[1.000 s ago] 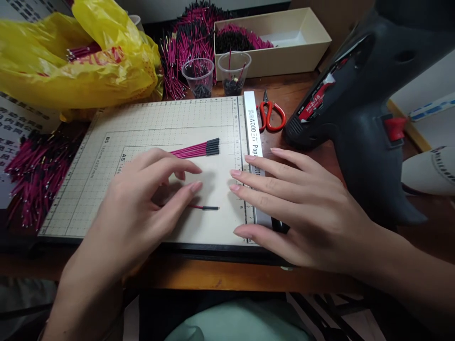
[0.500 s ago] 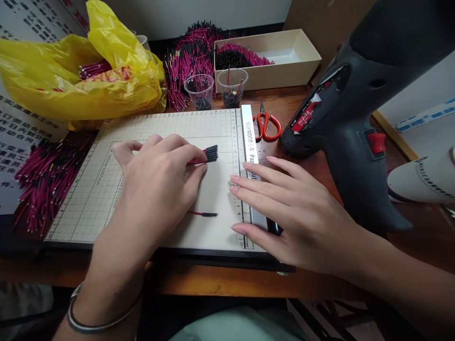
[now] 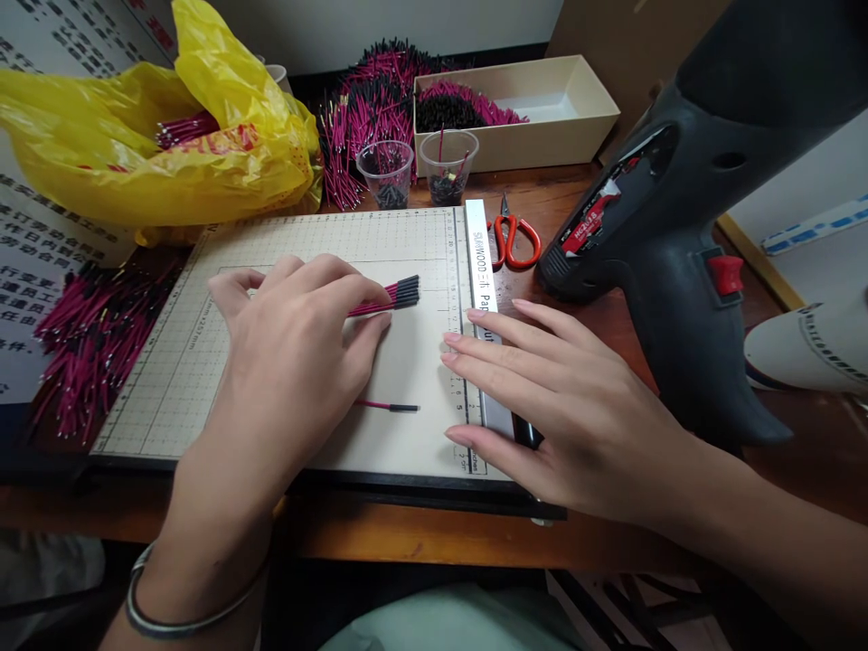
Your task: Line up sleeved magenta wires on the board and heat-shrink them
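Observation:
My left hand (image 3: 298, 334) is over the cutting board, its fingers curled around a small bunch of pink wires (image 3: 405, 292) with black sleeved ends. Those ends point right, past my thumb and forefinger; the rest of the bunch is hidden under the hand. A single pink wire (image 3: 400, 408) with a black end lies below on the board, partly behind the same hand. My right hand (image 3: 556, 398) is open, fingers spread across the silver edge bar (image 3: 478, 253) of the paper cutter (image 3: 380, 240). No wire shows in it.
Behind the cutter stand two clear cups (image 3: 386, 172) with black bits, a wire heap (image 3: 370, 99) and a cream box (image 3: 542, 140). Orange-handled scissors (image 3: 519, 244) and a big heat gun (image 3: 651, 235) are on the right. A yellow bag (image 3: 223, 190) and more wires (image 3: 108, 334) lie left.
My left hand has slid slightly left along the bunch, so more of the black ends shows. The right hand keeps its place on the bar. The whole view has shifted a little.

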The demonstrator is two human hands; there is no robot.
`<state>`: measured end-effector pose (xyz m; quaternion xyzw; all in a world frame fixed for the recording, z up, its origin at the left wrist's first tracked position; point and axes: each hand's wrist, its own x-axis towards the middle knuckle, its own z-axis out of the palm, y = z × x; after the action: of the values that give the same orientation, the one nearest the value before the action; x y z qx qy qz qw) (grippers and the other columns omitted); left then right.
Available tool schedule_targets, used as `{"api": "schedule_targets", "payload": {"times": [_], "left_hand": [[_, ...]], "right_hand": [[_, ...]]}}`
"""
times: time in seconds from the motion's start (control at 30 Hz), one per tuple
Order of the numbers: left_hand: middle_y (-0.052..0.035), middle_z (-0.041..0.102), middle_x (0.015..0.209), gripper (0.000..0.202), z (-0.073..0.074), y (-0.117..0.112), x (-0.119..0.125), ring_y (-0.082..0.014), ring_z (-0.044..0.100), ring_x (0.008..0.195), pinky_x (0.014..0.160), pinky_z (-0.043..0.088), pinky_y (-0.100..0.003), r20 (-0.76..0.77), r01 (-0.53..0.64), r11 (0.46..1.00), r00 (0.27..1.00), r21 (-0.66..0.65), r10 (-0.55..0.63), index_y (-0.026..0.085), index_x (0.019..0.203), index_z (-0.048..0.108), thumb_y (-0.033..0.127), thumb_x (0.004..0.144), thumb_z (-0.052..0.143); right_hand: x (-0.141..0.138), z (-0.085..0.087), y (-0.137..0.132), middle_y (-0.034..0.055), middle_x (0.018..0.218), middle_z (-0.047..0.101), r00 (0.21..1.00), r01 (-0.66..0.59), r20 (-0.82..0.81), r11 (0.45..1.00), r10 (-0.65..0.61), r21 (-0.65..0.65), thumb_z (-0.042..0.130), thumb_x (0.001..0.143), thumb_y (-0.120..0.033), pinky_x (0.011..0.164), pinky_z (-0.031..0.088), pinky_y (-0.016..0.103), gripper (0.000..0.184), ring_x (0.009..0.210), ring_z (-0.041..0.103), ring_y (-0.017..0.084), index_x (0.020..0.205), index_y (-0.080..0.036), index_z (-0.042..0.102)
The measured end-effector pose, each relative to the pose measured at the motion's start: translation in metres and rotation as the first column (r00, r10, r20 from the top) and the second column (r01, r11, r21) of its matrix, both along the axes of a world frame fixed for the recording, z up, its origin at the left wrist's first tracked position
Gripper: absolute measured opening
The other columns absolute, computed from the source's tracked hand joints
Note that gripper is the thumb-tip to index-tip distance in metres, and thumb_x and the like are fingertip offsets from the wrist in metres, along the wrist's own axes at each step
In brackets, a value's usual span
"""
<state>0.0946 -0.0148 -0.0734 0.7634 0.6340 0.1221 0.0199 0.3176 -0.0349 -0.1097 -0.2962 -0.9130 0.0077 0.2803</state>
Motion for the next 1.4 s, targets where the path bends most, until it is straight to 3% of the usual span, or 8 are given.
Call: {"api": "schedule_targets", "payload": {"times": [0.3, 0.47, 0.67, 0.87, 1.13, 1.4], "left_hand": [[-0.0044, 0.075, 0.104, 0.024, -0.001, 0.003, 0.004, -0.0330, 0.063, 0.106, 0.099, 0.029, -0.057, -0.038, -0.052, 0.998, 0.998, 0.020, 0.053, 0.029, 0.089, 0.078, 0.038, 0.097, 0.056], [-0.0070, 0.076, 0.104, 0.029, -0.002, 0.006, 0.006, -0.0340, 0.062, 0.105, 0.097, 0.033, -0.058, -0.047, -0.047, 0.998, 0.998, -0.035, 0.045, 0.028, 0.090, 0.078, 0.035, 0.098, 0.051], [-0.0034, 0.076, 0.096, 0.027, -0.005, 0.006, -0.007, -0.0301, 0.063, 0.095, 0.091, 0.032, -0.054, 0.006, 0.107, 0.994, 0.994, -0.008, -0.107, 0.029, 0.084, 0.077, 0.035, 0.096, 0.053], [0.0008, 0.076, 0.093, 0.024, -0.003, -0.004, -0.027, -0.0248, 0.064, 0.092, 0.090, 0.030, -0.048, 0.104, 0.291, 0.956, 0.952, -0.031, -0.287, 0.030, 0.082, 0.074, 0.036, 0.094, 0.054], [0.0033, 0.077, 0.088, 0.023, 0.000, -0.010, -0.034, -0.0238, 0.067, 0.086, 0.092, 0.032, -0.046, 0.129, 0.346, 0.935, 0.933, -0.072, -0.336, 0.032, 0.082, 0.074, 0.040, 0.094, 0.056], [0.0068, 0.078, 0.089, 0.021, 0.001, -0.010, -0.037, -0.0237, 0.069, 0.087, 0.091, 0.028, -0.046, 0.159, 0.364, 0.924, 0.925, -0.114, -0.345, 0.034, 0.083, 0.074, 0.041, 0.094, 0.057]], "right_hand": [[0.001, 0.000, 0.002, 0.0095, 0.127, 0.074, 1.000, -0.008, 0.003, 1.000, 0.008, -0.024, 0.057, 0.101, -0.033, 0.106, 0.055, 0.058, 0.033, 0.124, 0.068, 0.036, 0.115, -0.008, 0.073], [0.000, 0.000, 0.000, 0.0096, 0.127, 0.074, 1.000, -0.014, 0.001, 0.999, 0.014, -0.030, 0.057, 0.101, -0.033, 0.105, 0.055, 0.059, 0.033, 0.124, 0.068, 0.037, 0.115, -0.008, 0.073], [0.001, 0.001, 0.001, 0.0103, 0.130, 0.073, 1.000, -0.020, 0.013, 0.999, 0.021, -0.048, 0.057, 0.102, -0.036, 0.106, 0.054, 0.061, 0.036, 0.126, 0.066, 0.038, 0.116, -0.008, 0.073], [0.004, -0.001, 0.003, 0.0125, 0.140, 0.067, 0.994, -0.077, 0.073, 0.993, 0.084, -0.088, 0.050, 0.102, -0.054, 0.110, 0.049, 0.065, 0.055, 0.136, 0.059, 0.041, 0.129, -0.010, 0.070], [0.004, -0.001, 0.002, 0.0147, 0.148, 0.061, 0.984, -0.068, 0.160, 0.995, 0.078, -0.068, 0.043, 0.104, -0.057, 0.115, 0.043, 0.064, 0.057, 0.143, 0.051, 0.039, 0.133, -0.015, 0.068], [0.004, 0.001, 0.004, 0.0163, 0.147, 0.061, 0.979, -0.101, 0.173, 0.992, 0.111, -0.071, 0.045, 0.101, -0.062, 0.112, 0.045, 0.065, 0.061, 0.142, 0.053, 0.041, 0.133, -0.015, 0.068]]}}
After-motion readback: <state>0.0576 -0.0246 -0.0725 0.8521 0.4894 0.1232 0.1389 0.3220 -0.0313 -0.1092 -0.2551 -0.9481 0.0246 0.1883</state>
